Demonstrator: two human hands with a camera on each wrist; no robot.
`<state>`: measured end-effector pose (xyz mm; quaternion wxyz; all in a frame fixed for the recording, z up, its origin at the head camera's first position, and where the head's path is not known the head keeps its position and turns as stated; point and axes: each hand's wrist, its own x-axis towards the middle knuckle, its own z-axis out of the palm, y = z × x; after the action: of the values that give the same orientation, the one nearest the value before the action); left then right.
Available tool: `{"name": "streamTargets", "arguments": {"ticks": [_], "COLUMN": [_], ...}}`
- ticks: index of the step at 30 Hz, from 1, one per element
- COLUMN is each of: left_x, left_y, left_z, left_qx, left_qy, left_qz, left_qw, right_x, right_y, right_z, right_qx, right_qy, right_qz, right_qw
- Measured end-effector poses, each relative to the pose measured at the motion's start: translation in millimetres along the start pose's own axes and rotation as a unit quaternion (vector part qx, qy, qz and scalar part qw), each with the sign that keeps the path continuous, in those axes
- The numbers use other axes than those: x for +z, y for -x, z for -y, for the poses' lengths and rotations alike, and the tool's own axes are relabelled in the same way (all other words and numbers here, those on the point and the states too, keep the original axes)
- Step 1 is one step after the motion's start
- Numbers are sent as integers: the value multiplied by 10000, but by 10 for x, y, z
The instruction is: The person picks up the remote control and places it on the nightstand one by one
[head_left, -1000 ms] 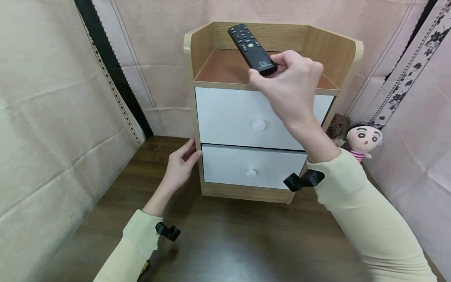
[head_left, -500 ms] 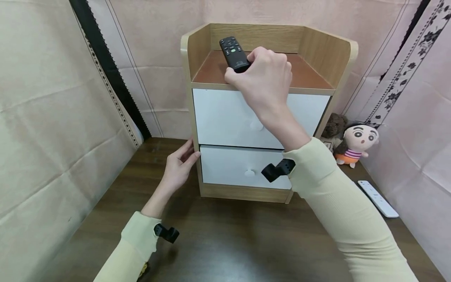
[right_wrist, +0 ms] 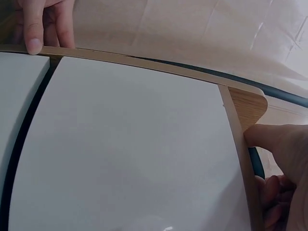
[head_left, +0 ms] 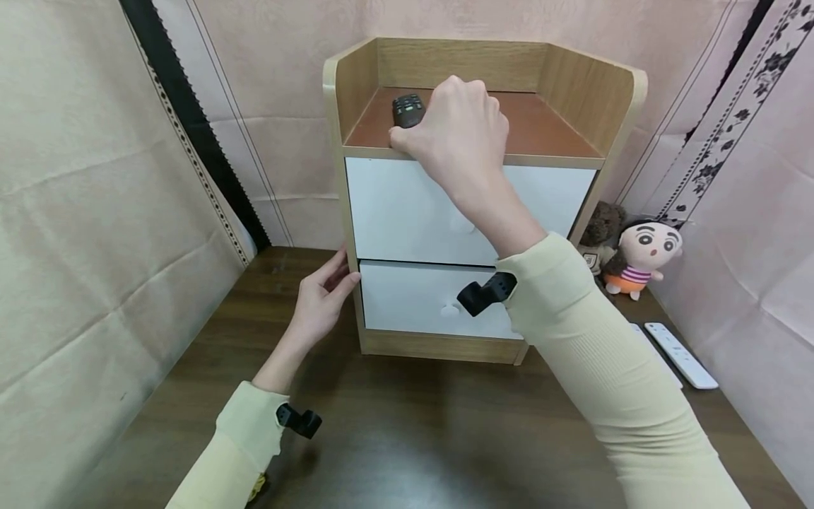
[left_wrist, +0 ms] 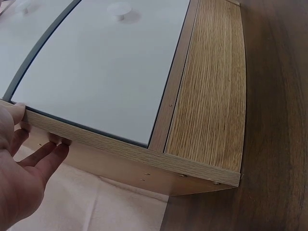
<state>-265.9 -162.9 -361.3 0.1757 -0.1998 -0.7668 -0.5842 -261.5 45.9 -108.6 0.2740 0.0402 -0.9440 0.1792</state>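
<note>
A small wooden cabinet (head_left: 439,346) with two white drawers and a brown top shelf stands in the middle of the head view. My right hand (head_left: 461,134) grips a black remote control (head_left: 408,111) low over the front left of that shelf. Only the far end of the remote shows past my thumb; my hand hides the rest. My left hand (head_left: 321,300) rests against the cabinet's left side at drawer height. In the left wrist view its thumb (left_wrist: 17,113) lies on the front edge, while the fingers (left_wrist: 50,159) press the side panel.
On the right stand a cartoon doll (head_left: 645,251) and a brown plush toy (head_left: 602,225). Two white remotes lie in front of them, the outer white remote (head_left: 682,355) in full view. Cloth walls (head_left: 95,212) surround the dark wooden table (head_left: 407,424).
My right hand has moved left and down to the shelf with the black remote, which now points away. The white remotes have come out from behind my sleeve. My left hand stays on the cabinet.
</note>
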Motion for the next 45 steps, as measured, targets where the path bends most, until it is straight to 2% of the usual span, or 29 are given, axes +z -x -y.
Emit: {"name": "streamTargets", "arguments": {"ticks": [5, 15, 21, 27, 31, 40, 45], "left_x": [0, 7, 14, 12, 4, -3, 2], "left_y": [6, 6, 7, 8, 7, 3, 8], "left_z": [0, -6, 9, 2, 0, 6, 2], "left_qx": [53, 81, 51, 50, 44, 25, 20], "left_qy": [-61, -71, -50, -29, -58, -90, -68], "left_qz": [-2, -8, -14, -31, -11, 9, 2], "left_qw": [10000, 9999, 10000, 10000, 10000, 10000, 10000], "right_x": [31, 83, 18, -115, -200, -270, -286], "right_y": [-15, 8, 41, 140, 235, 523, 693], "right_z": [55, 86, 19, -155, -322, -760, -1021], "right_qx": [-10, -252, -339, -434, -548, -1101, -1139], "right_qy": [174, 408, 186, -163, -388, -893, -1151], "right_qz": [163, -134, -147, -301, -546, -1381, -1599], "right_qw": [9997, 9988, 9991, 9985, 9962, 9802, 9738]}}
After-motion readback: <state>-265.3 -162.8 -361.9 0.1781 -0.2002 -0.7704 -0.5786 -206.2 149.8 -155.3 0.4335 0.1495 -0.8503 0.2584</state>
